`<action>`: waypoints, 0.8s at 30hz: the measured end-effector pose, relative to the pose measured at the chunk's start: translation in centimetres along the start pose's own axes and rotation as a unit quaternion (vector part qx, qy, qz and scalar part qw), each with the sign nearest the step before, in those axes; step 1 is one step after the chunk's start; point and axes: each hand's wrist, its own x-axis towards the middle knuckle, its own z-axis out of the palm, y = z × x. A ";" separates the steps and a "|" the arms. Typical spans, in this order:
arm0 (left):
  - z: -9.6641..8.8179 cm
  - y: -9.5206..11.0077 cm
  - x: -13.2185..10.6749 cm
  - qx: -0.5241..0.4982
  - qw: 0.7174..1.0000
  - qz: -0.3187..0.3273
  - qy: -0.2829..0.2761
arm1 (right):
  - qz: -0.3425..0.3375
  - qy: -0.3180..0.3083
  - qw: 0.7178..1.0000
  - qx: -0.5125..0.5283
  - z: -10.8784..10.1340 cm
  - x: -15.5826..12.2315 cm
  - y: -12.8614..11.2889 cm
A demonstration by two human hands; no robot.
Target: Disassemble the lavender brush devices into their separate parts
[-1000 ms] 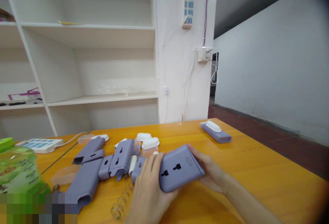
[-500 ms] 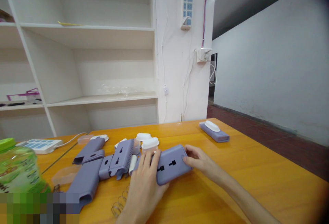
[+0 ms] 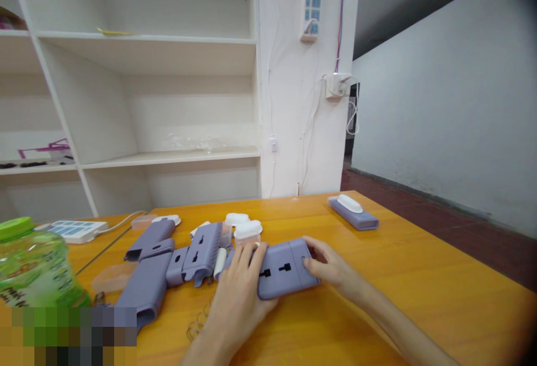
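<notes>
My left hand is wrapped round the left part of a purple plastic housing, held tilted just above the table. Two black keyhole-shaped slots show on its upward face. At its right end sits an end cap with a round mark, and a seam line runs between cap and body. Thumb and fingers of my right hand pinch this cap. Left of my left hand lie another slotted purple housing, a small purple cap and a hollow purple sleeve. A coil spring rests beside my left wrist.
White oval parts lie behind my left hand. A purple housing with a white part on it lies at the table's far right. A green-lidded jar and a power strip stand left. Shelves rise behind.
A seam now shows between the end cap and the housing's body; my right hand has shifted slightly right with the cap. My left hand keeps its hold. The view has tilted a little.
</notes>
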 end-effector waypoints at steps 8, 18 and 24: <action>0.2 -0.4 0.0 0.007 1.000 0.021 0.002 | 0.015 0.004 0.999 -0.040 -0.2 0.2 0.0; 1.1 -1.1 -0.3 0.005 0.999 0.049 0.000 | 0.038 -0.020 0.998 -0.041 0.2 -0.2 -1.8; 0.7 -0.8 -0.4 -0.021 0.999 0.037 0.008 | 0.014 0.025 0.998 -0.053 1.2 -0.1 -2.6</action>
